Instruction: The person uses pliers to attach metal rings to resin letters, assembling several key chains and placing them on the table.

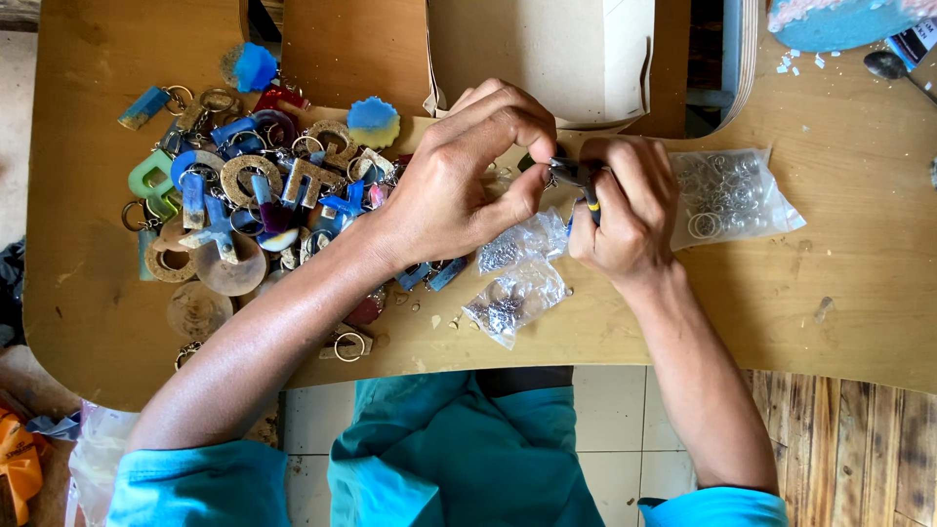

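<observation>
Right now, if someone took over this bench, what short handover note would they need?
Left hand: fingertips pinched on something small, hidden by the fingers.
Right hand: gripping small pliers, tips meeting the left fingertips.
Finished letter keychains piled on the left of the wooden table.
Bag of key rings on the right; two small bags of metal parts below the hands.
The piece being joined is not visible.

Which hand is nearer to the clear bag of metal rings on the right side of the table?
Right. The right hand is just beside the bag of rings, on its left; the left hand is farther left.
</observation>
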